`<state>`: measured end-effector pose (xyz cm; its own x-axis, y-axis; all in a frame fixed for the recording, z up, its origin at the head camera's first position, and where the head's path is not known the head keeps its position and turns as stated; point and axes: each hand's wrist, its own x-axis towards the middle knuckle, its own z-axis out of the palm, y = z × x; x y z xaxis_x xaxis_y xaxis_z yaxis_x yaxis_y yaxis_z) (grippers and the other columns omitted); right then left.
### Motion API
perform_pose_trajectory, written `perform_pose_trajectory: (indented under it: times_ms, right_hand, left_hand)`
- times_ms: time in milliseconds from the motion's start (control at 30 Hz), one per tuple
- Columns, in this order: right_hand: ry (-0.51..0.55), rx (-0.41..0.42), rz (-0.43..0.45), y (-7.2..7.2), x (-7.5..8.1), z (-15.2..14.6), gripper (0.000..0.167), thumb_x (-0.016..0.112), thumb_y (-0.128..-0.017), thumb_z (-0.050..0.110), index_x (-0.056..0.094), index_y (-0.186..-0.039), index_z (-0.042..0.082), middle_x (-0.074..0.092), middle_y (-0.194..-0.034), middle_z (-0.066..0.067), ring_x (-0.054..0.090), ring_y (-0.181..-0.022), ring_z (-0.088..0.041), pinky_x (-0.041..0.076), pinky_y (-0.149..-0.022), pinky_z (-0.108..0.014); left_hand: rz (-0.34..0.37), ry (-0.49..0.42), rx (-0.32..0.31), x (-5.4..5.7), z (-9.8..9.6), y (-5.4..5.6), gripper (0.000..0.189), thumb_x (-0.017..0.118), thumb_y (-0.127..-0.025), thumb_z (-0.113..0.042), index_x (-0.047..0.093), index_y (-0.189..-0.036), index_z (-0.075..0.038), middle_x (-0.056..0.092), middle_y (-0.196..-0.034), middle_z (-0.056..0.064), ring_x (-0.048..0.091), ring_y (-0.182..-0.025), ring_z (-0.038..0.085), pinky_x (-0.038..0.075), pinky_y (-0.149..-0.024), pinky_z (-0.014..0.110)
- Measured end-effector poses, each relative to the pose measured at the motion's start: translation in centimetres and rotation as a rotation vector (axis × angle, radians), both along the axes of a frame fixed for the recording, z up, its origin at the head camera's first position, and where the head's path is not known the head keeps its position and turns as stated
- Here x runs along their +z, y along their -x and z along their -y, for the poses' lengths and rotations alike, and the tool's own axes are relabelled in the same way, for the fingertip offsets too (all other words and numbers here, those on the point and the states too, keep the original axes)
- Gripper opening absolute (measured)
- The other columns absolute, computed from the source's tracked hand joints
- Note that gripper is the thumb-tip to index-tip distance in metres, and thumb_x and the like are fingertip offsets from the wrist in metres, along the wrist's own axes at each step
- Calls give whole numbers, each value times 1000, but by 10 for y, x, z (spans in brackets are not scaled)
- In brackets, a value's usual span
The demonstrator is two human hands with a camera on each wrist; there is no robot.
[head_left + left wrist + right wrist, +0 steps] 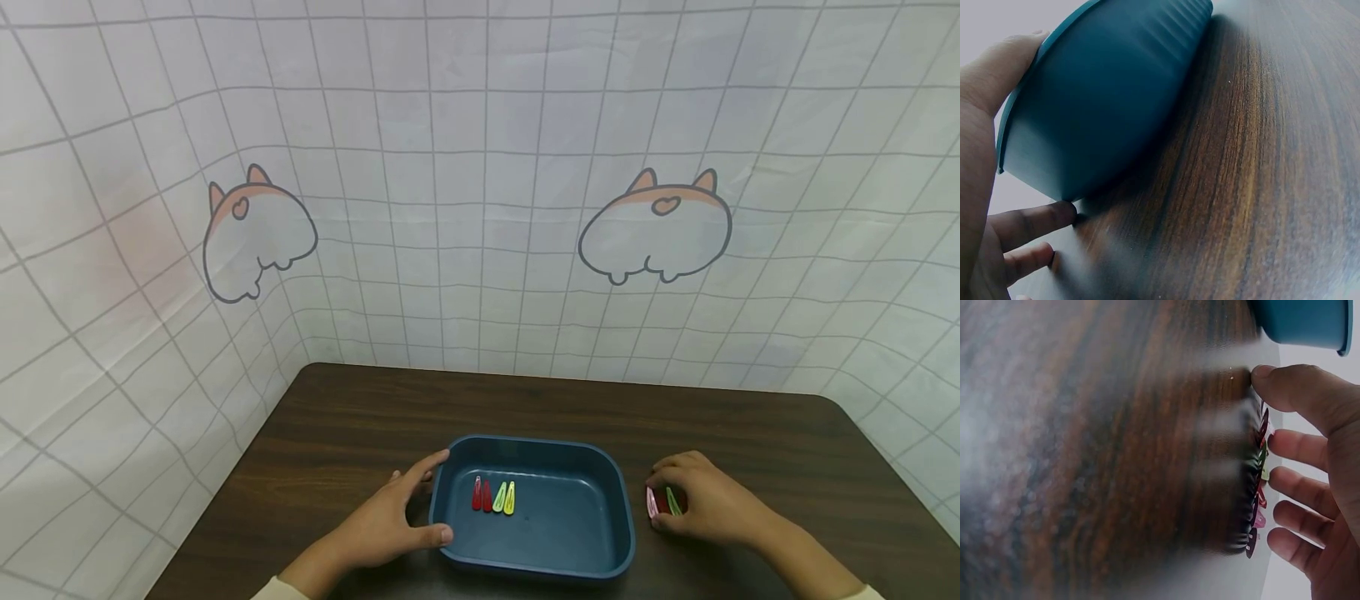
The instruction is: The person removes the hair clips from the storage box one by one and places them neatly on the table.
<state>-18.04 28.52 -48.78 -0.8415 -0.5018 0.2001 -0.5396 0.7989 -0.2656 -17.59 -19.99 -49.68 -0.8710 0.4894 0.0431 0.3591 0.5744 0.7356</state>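
My left hand (378,521) lies spread at the tray's (558,517) left edge; my right hand (708,500), gripping none, could scatter clips (673,502) — pinching hastily.

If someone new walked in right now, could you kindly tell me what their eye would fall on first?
Probably the blue tray on the dark wooden table, with two red clips and two yellow-green clips in a row towards its left side. The cartoon animal rumps on the white gridded backdrop behind would likely come next, then the right hand over a pink clip and a green clip, right of the tray.
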Motion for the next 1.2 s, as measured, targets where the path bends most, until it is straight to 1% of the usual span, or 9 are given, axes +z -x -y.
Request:
perform_pose_trajectory:
  times_ms: [167, 367, 500, 600, 700, 800, 933, 1033, 1200]
  right_hand:
    - [-5, -2, 10, 1, -1, -1, 37, 86, -81, 44, 74, -109, 23, 64, -122, -2, 55, -118, -31, 54, -89, -51]
    - [-13, -1, -1, 3, -3, -3, 38, 86, -81, 46, 74, -109, 23, 64, -123, -1, 55, -118, -31, 54, -88, -49]
    - [-8, 6, -4, 3, -2, -3, 40, 86, -81, 48, 74, -110, 23, 64, -123, -1, 55, -117, -31, 55, -87, -49]
    - [1, 2, -7, 2, 1, -3, 40, 85, -82, 48, 73, -111, 24, 64, -123, -1, 54, -119, -31, 54, -89, -51]
    - [7, -21, -8, 1, 6, -2, 37, 84, -83, 47, 73, -111, 24, 64, -125, -2, 54, -121, -31, 53, -91, -52]
    - [14, -35, -17, 1, 12, 0, 38, 82, -86, 46, 73, -114, 21, 63, -128, -2, 53, -123, -30, 54, -88, -48]
    - [33, -30, -47, 0, 21, 6, 41, 81, -88, 43, 73, -118, 16, 63, -127, 1, 53, -123, -27, 54, -87, -46]
    - [49, -41, -55, -1, 27, 11, 46, 79, -89, 44, 71, -122, 14, 64, -126, 4, 54, -124, -26, 53, -92, -50]
    - [79, -63, -30, -2, 39, 21, 57, 78, -89, 50, 67, -131, 13, 62, -131, -4, 55, -125, -33, 52, -93, -56]
  left_hand:
    - [10, 1, 5, 0, 0, 0, 89, 78, -89, -48, 28, -161, -36, 49, -153, 15, 52, -136, 33, 3, -116, 72]
    - [8, 6, 12, -1, 0, 1, 89, 78, -88, -50, 28, -161, -38, 51, -151, 14, 52, -135, 33, 3, -116, 72]
    - [9, -2, 2, -1, 0, 2, 89, 78, -89, -48, 27, -161, -38, 50, -152, 14, 52, -136, 33, 3, -116, 72]
    - [8, -8, -7, -1, 1, 2, 89, 78, -89, -45, 27, -161, -38, 48, -153, 13, 52, -136, 32, 3, -116, 72]
    - [6, -9, -11, 0, 1, 2, 89, 78, -90, -43, 27, -161, -36, 48, -154, 13, 52, -136, 31, 3, -116, 72]
    - [5, -8, -11, 0, 1, 1, 89, 79, -90, -43, 27, -162, -36, 47, -154, 14, 52, -137, 32, 3, -116, 72]
    - [6, -4, -6, 0, 1, 1, 90, 79, -89, -45, 26, -162, -37, 47, -154, 14, 51, -137, 33, 3, -116, 72]
    - [8, -2, -3, 0, 1, 1, 89, 78, -89, -46, 26, -161, -38, 47, -155, 14, 51, -137, 33, 3, -116, 71]
    - [9, -4, -4, 0, 1, 1, 89, 79, -89, -45, 27, -161, -38, 47, -154, 13, 51, -137, 32, 3, -116, 72]
